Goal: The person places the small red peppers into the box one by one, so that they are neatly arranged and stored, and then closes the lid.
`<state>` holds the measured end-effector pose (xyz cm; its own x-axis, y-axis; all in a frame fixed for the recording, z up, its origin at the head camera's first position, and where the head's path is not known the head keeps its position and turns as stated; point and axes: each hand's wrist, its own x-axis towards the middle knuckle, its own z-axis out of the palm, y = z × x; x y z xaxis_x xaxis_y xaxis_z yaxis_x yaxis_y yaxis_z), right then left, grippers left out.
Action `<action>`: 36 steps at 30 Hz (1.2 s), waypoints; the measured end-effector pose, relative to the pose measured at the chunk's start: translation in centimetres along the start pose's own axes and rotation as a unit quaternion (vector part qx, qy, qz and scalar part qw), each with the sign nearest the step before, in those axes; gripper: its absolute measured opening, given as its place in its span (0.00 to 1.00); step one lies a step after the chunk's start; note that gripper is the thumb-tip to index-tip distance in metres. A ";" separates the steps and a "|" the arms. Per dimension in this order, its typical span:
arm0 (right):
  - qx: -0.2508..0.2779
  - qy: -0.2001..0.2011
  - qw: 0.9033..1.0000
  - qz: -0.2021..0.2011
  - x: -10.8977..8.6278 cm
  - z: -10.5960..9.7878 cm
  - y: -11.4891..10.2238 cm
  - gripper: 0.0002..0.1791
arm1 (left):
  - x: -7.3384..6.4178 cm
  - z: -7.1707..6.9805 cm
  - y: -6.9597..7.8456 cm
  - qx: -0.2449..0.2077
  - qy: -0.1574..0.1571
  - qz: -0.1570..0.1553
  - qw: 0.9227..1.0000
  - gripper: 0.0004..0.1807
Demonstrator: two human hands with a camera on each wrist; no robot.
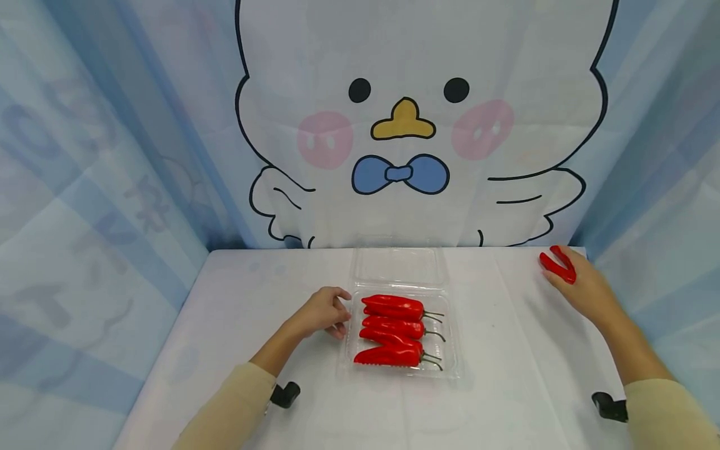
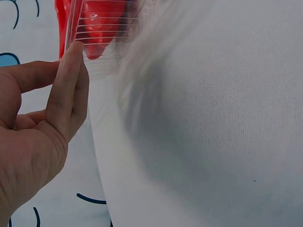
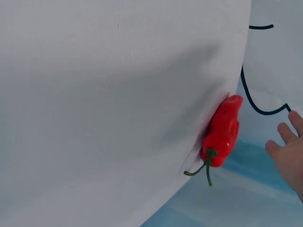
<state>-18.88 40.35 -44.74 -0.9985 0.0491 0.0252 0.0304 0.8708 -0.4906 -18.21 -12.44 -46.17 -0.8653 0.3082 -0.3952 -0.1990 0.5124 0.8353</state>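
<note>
A clear plastic clamshell box (image 1: 452,369) stands mid-table, its lid (image 1: 399,267) folded back. Several red chili peppers (image 1: 394,356) lie side by side in it, green stems to the right. At the box's left edge is my left hand (image 1: 322,312), with loosely bent fingers; in the left wrist view, extended fingertips meet the ribbed wall (image 2: 106,26). Over at the far right corner, my right hand (image 1: 585,289) reaches above more red peppers (image 1: 564,265). In the right wrist view these peppers (image 3: 223,130) lie at the table edge, with a gap between them and the spread fingers (image 3: 287,134).
White cloth covers the table (image 1: 506,387). Behind it hangs a curtain (image 1: 540,56) with a cartoon bird print, and blue-white curtains (image 1: 84,206) enclose both sides. A black wrist mount (image 1: 285,395) sticks out beside the left sleeve, another (image 1: 609,407) beside the right.
</note>
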 end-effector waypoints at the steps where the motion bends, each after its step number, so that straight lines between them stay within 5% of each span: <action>1: -0.002 0.000 1.000 0.003 0.1 -0.2 0.3 0.50 | 0.0 0.0 0.0 0.000 0.001 -0.001 1.000 0.25; 9: -0.015 -0.011 0.999 0.035 0.5 -0.5 2.0 0.53 | 0.0 0.0 -0.2 0.000 0.006 -0.005 1.000 0.24; 22: -0.038 -0.010 0.999 0.016 0.6 0.0 5.1 0.51 | -0.1 0.2 -0.1 -0.001 0.004 -0.006 1.000 0.24; 36: -0.075 -0.044 0.994 0.072 0.6 0.2 6.0 0.48 | 0.2 -0.1 -0.1 0.003 0.002 -0.006 1.000 0.24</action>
<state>-19.31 45.49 -47.87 -0.9832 0.1411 -0.1161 0.1733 0.9216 -0.3473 -18.41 -12.49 -46.30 -0.8648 0.2982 -0.4039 -0.2068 0.5214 0.8279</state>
